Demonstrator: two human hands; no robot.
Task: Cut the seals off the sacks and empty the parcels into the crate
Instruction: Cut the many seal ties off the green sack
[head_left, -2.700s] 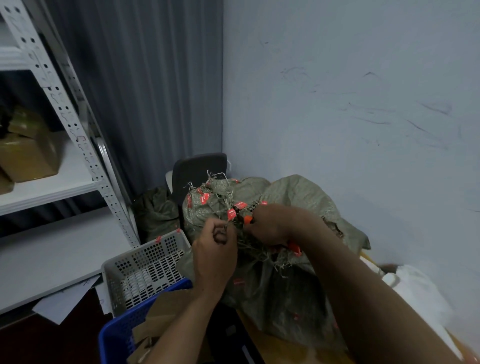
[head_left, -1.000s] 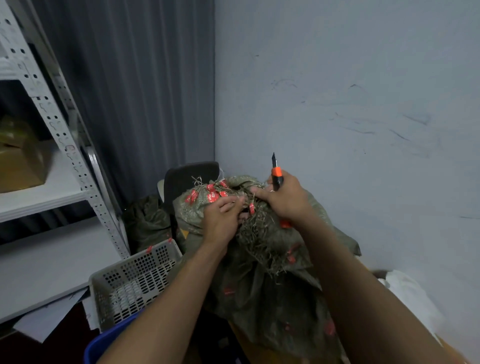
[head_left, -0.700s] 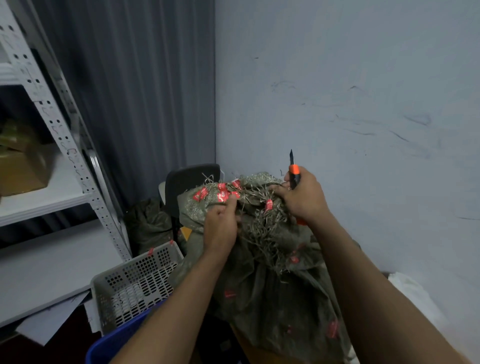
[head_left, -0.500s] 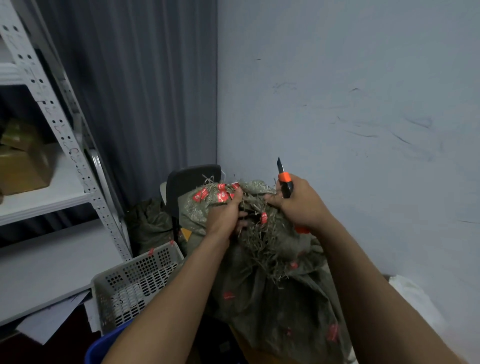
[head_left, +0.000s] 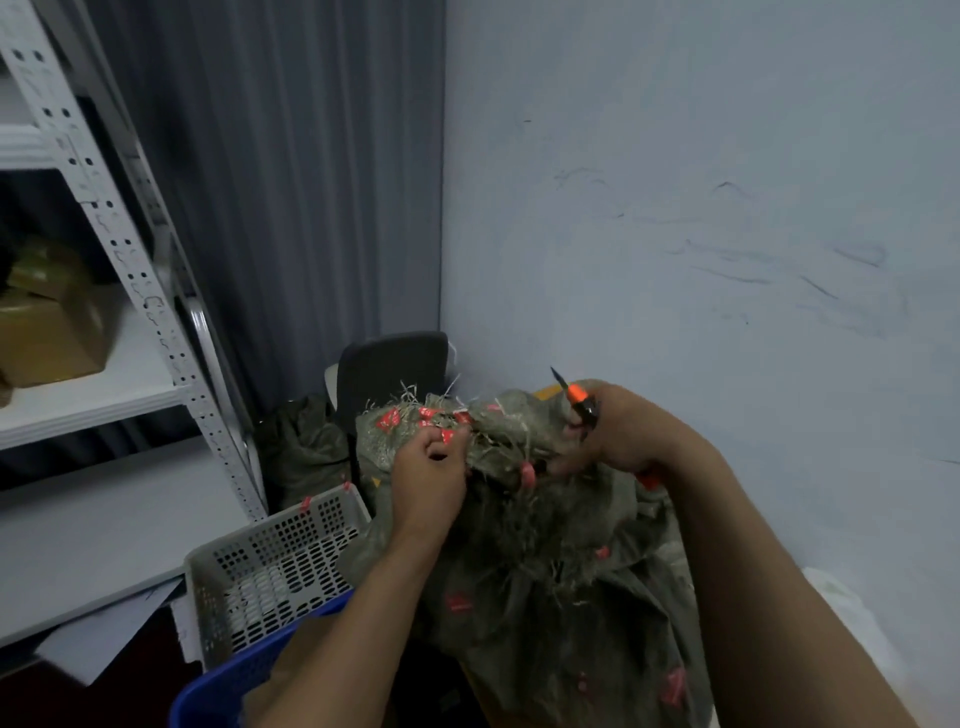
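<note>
Well, from my end the grey basket (head_left: 280, 561) sat low on the left, with the blue crate (head_left: 234, 691) just in front of it. The frame cut off the crate's rim, so I could not see what lay in it. My left hand (head_left: 428, 480) had its fingers curled tight on the frayed mouth of the sack (head_left: 545, 571), which stood bunched between both hands, just beside the basket. Red seals (head_left: 426, 415) clustered along that mouth. To do this step well, I judged I should pull one tie taut and clear of my knuckles, then slip the blade under it and cut away from that hand. The knife (head_left: 579, 402) sat in my right hand (head_left: 618, 441), fingers wrapped round its handle, blade pointing up and away from the cloth, not yet on any seal. Which ties were already cut I could not tell. The right fingertips were lost among the strands, and the parcels were hidden inside the sack.
</note>
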